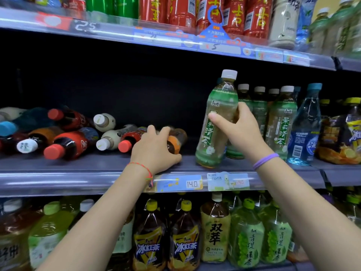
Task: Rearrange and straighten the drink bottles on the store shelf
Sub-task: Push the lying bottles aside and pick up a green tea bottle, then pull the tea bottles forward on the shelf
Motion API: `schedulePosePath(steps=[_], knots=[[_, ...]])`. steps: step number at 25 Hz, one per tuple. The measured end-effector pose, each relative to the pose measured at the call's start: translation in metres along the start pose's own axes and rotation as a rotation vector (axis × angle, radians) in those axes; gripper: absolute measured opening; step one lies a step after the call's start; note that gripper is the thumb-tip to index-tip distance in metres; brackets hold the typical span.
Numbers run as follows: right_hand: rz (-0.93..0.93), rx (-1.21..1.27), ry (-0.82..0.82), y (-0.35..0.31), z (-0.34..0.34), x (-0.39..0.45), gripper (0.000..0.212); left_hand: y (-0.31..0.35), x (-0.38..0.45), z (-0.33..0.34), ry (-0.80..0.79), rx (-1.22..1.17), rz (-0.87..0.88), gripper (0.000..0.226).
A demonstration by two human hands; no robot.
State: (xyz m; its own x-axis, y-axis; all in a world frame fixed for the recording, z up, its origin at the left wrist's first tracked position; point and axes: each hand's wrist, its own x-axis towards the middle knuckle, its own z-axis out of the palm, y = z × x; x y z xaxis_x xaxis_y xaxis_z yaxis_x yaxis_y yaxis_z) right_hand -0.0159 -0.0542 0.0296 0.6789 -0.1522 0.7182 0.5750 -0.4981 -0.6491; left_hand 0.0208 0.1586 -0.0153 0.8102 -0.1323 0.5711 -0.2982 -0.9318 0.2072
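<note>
Gripped mid-body by the right hand (241, 130), a green tea bottle (215, 122) is being held tilted at the shelf (78, 165) front while a fallen brown bottle (175, 140) is being clasped by the left hand (154, 151), so tipping into standing neighbours or rolling off the edge is being risked.

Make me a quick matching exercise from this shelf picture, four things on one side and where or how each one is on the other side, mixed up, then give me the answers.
Things:
1. green tea bottle
2. orange-label bottle
3. blue water bottle
4. red-capped cola bottle

States:
A. lying down, under the left hand
B. standing upright, untouched, far right
C. tilted, in the right hand grip
D. lying down in the pile, untouched

Pairs: 1-C, 2-A, 3-B, 4-D
</note>
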Motion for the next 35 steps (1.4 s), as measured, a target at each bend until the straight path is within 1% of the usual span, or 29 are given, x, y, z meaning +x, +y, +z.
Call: schedulePosePath(steps=[1, 2, 4, 7, 9, 12, 14, 15, 17, 18, 19, 21, 22, 23, 24, 26, 27, 28, 29, 30, 31, 32, 33, 34, 35], knots=[[0.008, -0.034, 0.033, 0.003, 0.000, 0.000, 0.042, 0.000, 0.001, 0.000, -0.045, 0.028, -0.051, 0.071], [0.020, -0.075, 0.065, 0.006, -0.001, -0.001, 0.045, 0.001, 0.002, 0.000, -0.057, 0.042, -0.068, 0.068], [0.057, -0.196, 0.107, 0.013, -0.004, 0.000, 0.052, 0.003, 0.001, 0.001, -0.026, 0.043, -0.051, 0.062], [0.104, -0.406, 0.104, 0.019, -0.014, 0.009, 0.059, 0.004, -0.003, 0.002, 0.081, 0.018, -0.012, 0.064], [0.117, -0.440, 0.080, 0.024, -0.020, 0.014, 0.065, 0.008, -0.004, 0.004, 0.177, -0.031, 0.000, 0.061], [0.091, -0.505, 0.042, 0.025, -0.019, 0.013, 0.077, 0.022, -0.003, 0.004, 0.323, -0.183, 0.010, 0.045], [0.058, -0.500, 0.019, 0.025, -0.015, 0.008, 0.084, 0.030, -0.001, 0.000, 0.422, -0.280, 0.011, 0.036], [0.038, -0.492, 0.012, 0.028, -0.013, 0.007, 0.081, 0.034, 0.000, -0.004, 0.482, -0.321, 0.025, 0.032], [-0.010, -0.526, -0.001, 0.036, -0.008, 0.005, 0.058, 0.037, 0.006, -0.015, 0.602, -0.386, 0.087, 0.029], [-0.013, -0.574, -0.033, 0.039, -0.006, 0.004, 0.048, 0.040, 0.011, -0.023, 0.649, -0.394, 0.121, 0.030], [-0.010, -0.624, -0.071, 0.040, -0.003, 0.003, 0.043, 0.043, 0.015, -0.031, 0.683, -0.391, 0.148, 0.033], [-0.054, -0.727, -0.134, 0.044, -0.001, 0.003, 0.031, 0.055, 0.025, -0.046, 0.692, -0.437, 0.192, 0.036], [-0.102, -0.725, -0.167, 0.045, -0.003, 0.004, 0.022, 0.064, 0.029, -0.053, 0.664, -0.504, 0.199, 0.032], [-0.144, -0.642, -0.221, 0.046, -0.005, 0.004, 0.015, 0.073, 0.033, -0.058, 0.625, -0.588, 0.187, 0.028], [-0.145, -0.478, -0.310, 0.044, -0.008, 0.004, 0.019, 0.082, 0.037, -0.061, 0.593, -0.674, 0.161, 0.026], [-0.007, -0.014, -0.599, 0.035, -0.012, -0.001, 0.042, 0.096, 0.048, -0.061, 0.547, -0.818, 0.083, 0.025], [0.060, 0.132, -0.677, 0.033, -0.011, -0.004, 0.052, 0.103, 0.053, -0.058, 0.515, -0.887, 0.030, 0.025], [0.085, 0.172, -0.663, 0.033, -0.010, -0.006, 0.058, 0.109, 0.059, -0.053, 0.465, -0.963, -0.020, 0.027], [0.084, 0.162, -0.582, 0.035, -0.007, -0.007, 0.061, 0.112, 0.065, -0.047, 0.396, -1.050, -0.055, 0.029], [0.075, 0.139, -0.464, 0.040, -0.006, -0.006, 0.060, 0.117, 0.068, -0.041, 0.318, -1.137, -0.075, 0.031], [0.071, 0.110, -0.344, 0.043, -0.006, -0.006, 0.057, 0.118, 0.069, -0.033, 0.245, -1.168, -0.093, 0.035], [0.068, 0.079, -0.239, 0.048, -0.008, -0.006, 0.056, 0.116, 0.070, -0.024, 0.206, -1.100, -0.102, 0.038], [0.052, 0.034, -0.148, 0.053, -0.010, -0.005, 0.056, 0.109, 0.071, -0.014, 0.215, -0.928, -0.102, 0.038], [0.024, -0.036, -0.061, 0.059, -0.012, -0.005, 0.058, 0.096, 0.072, -0.004, 0.249, -0.685, -0.104, 0.033], [-0.010, -0.128, 0.024, 0.065, -0.014, -0.004, 0.065, 0.080, 0.072, 0.003, 0.269, -0.382, -0.147, 0.029]])
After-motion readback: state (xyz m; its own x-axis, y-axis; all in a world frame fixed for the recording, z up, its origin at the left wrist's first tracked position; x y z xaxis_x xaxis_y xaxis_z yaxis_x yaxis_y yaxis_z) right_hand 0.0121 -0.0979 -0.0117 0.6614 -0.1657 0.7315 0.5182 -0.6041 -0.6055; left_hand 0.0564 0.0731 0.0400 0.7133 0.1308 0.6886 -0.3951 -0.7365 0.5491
